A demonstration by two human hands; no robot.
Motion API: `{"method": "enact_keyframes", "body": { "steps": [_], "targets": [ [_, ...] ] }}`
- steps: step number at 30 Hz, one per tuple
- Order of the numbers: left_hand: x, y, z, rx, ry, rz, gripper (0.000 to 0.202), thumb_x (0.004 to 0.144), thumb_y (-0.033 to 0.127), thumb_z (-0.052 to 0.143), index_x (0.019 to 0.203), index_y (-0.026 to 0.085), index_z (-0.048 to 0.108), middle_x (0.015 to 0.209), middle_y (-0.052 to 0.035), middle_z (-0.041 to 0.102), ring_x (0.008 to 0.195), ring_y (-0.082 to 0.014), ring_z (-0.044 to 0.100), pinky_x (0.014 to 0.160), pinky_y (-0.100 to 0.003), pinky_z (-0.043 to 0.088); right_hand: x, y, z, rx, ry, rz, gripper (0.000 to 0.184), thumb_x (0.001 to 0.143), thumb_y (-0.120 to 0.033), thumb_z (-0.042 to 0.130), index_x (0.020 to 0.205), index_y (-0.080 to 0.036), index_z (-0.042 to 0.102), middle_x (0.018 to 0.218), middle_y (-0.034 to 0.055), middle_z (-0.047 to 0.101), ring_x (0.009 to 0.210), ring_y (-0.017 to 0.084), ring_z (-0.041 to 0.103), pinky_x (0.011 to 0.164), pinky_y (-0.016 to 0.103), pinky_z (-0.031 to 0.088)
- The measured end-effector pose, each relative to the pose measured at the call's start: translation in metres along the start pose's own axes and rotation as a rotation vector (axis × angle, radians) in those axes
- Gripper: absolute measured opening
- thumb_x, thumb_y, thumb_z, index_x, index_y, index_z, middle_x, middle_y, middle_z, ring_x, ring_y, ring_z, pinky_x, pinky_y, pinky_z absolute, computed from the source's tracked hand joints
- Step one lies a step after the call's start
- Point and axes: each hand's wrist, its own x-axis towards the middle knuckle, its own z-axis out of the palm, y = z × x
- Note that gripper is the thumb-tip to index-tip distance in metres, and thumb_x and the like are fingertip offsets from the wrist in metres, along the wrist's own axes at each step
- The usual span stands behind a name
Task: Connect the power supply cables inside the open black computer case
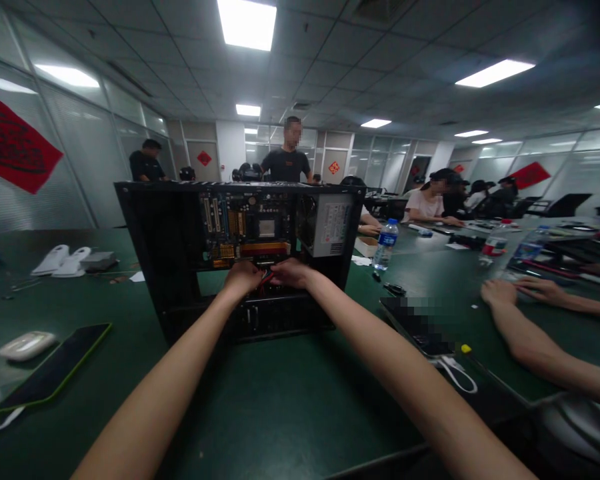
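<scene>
An open black computer case (150,280) stands on the green table, its side toward me. Inside it show the motherboard (225,223), with a square silver processor (267,229) and yellow and red slots, and a grey power supply (331,225) at the upper right. Both my hands reach in just below the motherboard's lower edge. My left hand (243,277) is closed, its fingertips on thin coloured wires (265,277). From the other side my right hand (293,273) pinches the same red and dark wires. The wire ends are too small to make out.
Right of the case are a blue-capped water bottle (386,245), a black phone-like device (417,327) and a screwdriver with a yellow tip (466,349). Another person's hands (500,293) rest farther right. On the left lie a dark flat device (57,363) and a pale rounded case (27,345).
</scene>
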Motion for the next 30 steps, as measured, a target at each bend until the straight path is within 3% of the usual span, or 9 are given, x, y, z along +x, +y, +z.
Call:
{"method": "enact_keyframes", "body": {
  "steps": [8, 19, 25, 30],
  "targets": [
    [-0.004, -0.001, -0.004, -0.017, 0.039, 0.011, 0.040, 0.092, 0.046, 0.052, 0.090, 0.019, 0.082, 0.094, -0.0144, 0.079, 0.091, -0.0248, 0.074, 0.071, -0.026, 0.051, 0.012, 0.000, 0.010, 0.111, 0.064, 0.067, 0.021, 0.100, -0.003, 0.048, 0.082, -0.013, 0.054, 0.069, -0.0004, 0.062, 0.055, 0.007, 0.061, 0.057, 0.016, 0.056],
    [-0.007, 0.002, -0.005, -0.018, 0.032, -0.008, 0.043, 0.094, 0.050, 0.049, 0.098, 0.020, 0.081, 0.099, -0.0130, 0.079, 0.099, -0.0269, 0.073, 0.077, -0.029, 0.052, 0.021, 0.002, 0.015, 0.121, 0.183, 0.009, 0.017, 0.098, 0.001, 0.050, 0.089, -0.013, 0.053, 0.071, 0.0001, 0.064, 0.059, 0.008, 0.065, 0.060, 0.018, 0.059],
    [-0.004, 0.002, -0.005, 0.048, 0.081, -0.032, 0.044, 0.099, 0.043, 0.044, 0.107, 0.017, 0.079, 0.112, -0.0164, 0.076, 0.109, -0.0286, 0.070, 0.088, -0.033, 0.053, 0.014, 0.003, 0.013, -0.024, 0.178, -0.047, 0.013, 0.101, -0.005, 0.050, 0.092, -0.012, 0.055, 0.061, -0.0011, 0.062, 0.051, 0.009, 0.063, 0.057, 0.019, 0.058],
    [-0.001, 0.001, -0.008, 0.076, 0.077, -0.067, 0.036, 0.097, 0.044, 0.051, 0.111, 0.025, 0.078, 0.118, -0.0125, 0.075, 0.110, -0.0284, 0.069, 0.088, -0.033, 0.053, 0.009, 0.008, 0.010, -0.304, 0.210, -0.125, 0.029, 0.101, -0.005, 0.043, 0.076, -0.013, 0.056, 0.052, 0.0009, 0.059, 0.041, 0.010, 0.057, 0.048, 0.020, 0.052]
  ]
}}
